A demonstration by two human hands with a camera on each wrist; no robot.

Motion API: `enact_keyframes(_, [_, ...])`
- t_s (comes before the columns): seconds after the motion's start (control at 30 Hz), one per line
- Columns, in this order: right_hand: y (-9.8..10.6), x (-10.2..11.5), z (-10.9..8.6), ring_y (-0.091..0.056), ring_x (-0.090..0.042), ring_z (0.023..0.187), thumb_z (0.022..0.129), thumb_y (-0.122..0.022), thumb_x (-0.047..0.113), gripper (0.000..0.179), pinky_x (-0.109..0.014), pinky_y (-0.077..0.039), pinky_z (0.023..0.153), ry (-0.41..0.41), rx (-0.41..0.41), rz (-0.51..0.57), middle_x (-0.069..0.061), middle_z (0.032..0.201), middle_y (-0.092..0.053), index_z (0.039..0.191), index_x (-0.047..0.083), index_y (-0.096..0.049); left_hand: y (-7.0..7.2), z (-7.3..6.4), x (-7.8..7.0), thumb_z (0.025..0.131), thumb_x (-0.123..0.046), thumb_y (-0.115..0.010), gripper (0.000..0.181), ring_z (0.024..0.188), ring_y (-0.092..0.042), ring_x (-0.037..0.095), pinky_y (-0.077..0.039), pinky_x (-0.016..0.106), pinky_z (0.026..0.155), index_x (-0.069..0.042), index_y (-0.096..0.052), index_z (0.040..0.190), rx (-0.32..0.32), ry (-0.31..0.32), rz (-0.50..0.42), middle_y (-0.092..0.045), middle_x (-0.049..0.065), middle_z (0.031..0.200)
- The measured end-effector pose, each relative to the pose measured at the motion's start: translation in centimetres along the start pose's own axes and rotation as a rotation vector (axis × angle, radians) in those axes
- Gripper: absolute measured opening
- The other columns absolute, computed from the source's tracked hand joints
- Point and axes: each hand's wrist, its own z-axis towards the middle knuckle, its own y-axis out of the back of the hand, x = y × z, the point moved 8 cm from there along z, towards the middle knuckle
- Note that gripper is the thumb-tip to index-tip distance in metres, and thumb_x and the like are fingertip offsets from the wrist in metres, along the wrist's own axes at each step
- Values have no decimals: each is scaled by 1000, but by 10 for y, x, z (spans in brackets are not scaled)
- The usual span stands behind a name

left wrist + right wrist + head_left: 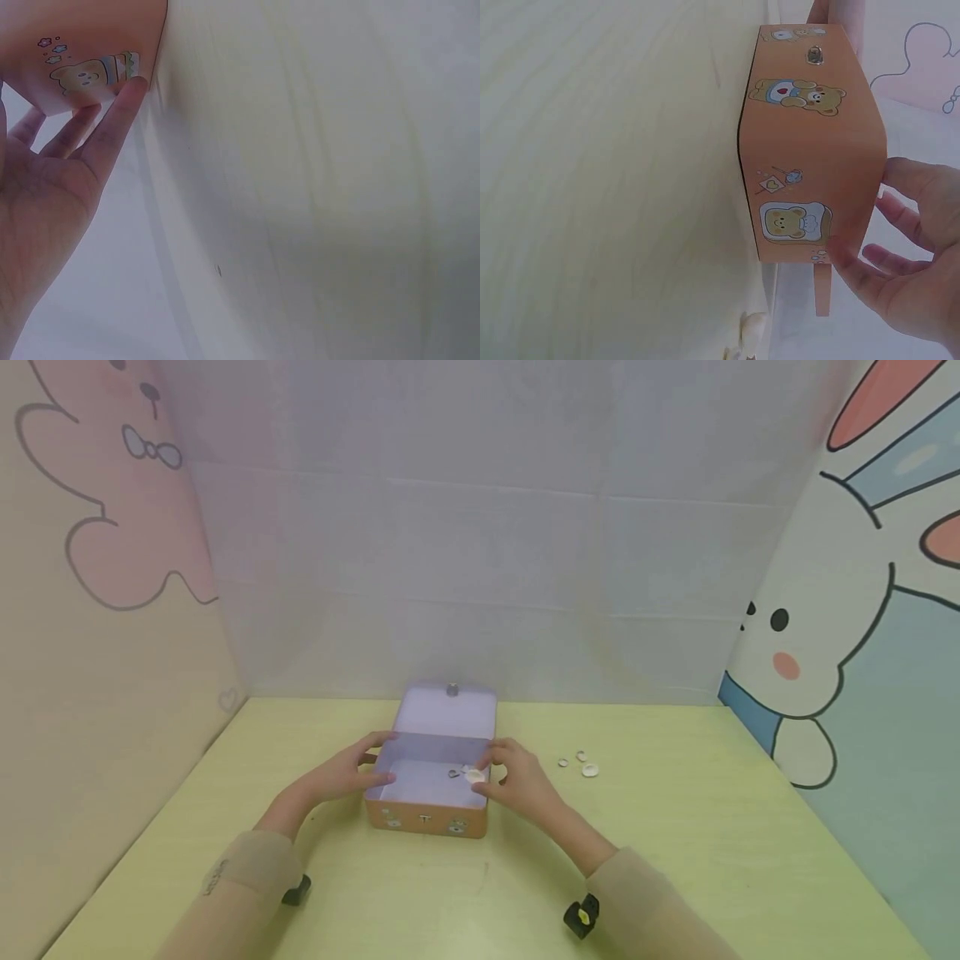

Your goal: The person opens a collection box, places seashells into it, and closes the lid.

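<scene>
An orange suitcase-style box [427, 820] with teddy-bear pictures stands on the table, its pale lilac lid [446, 710] tipped back. My left hand [337, 772] holds the box's left side, thumb over the rim and other fingers farther back; the left wrist view shows fingertips against the outer wall [105, 71]. At the right rim, thumb and forefinger of my right hand [521, 777] pinch a small white oval piece [475, 776] over the box's inside. One right finger [847, 259] touches the outer right wall. A small ring [453, 773] shows inside the box, left of the white piece.
Right of the box lie two small rings [562, 762] and another white oval piece [590, 771] on the yellow table [675, 810]. Behind the box rises a pale cloth backdrop [487, 543]. Side panels with cartoon animals [810, 652] stand at left and right.
</scene>
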Motion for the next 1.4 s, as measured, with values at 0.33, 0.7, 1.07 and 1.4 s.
enact_keyframes(0.33, [-4,-3,0,-47,-40,125,78,-78,16,18,-25,-55,78,-58,-4,42,-22,137,-47,86,8,-64,0,-2,-6,87,-37,-67,75,129,-37,48,-38,59,99,-17,-27,147,-2,4,-21,-22,17,153])
enact_keyframes(0.7, [-3,-10,5,-49,-38,123,77,-79,15,18,-23,-55,75,-41,-20,54,-19,134,-51,85,8,-64,0,-1,-4,87,-37,-67,75,128,-38,47,-39,59,99,-17,-27,147,-9,6,-34,-25,18,151])
enact_keyframes(1.07, [-4,-11,5,-49,-36,123,77,-79,18,27,-22,-56,73,-45,-3,60,-18,136,-49,94,2,-65,-3,-3,11,99,-19,-50,55,135,-32,43,-43,50,100,-22,-25,148,81,-21,-296,-24,15,152])
enact_keyframes(1.4, [7,-12,6,-53,-34,119,77,-78,16,25,-32,-57,74,-2,-12,78,-17,134,-51,96,4,-66,-2,-5,8,98,-23,-52,58,136,-32,41,-43,48,100,-23,-24,149,93,2,-307,-23,14,153])
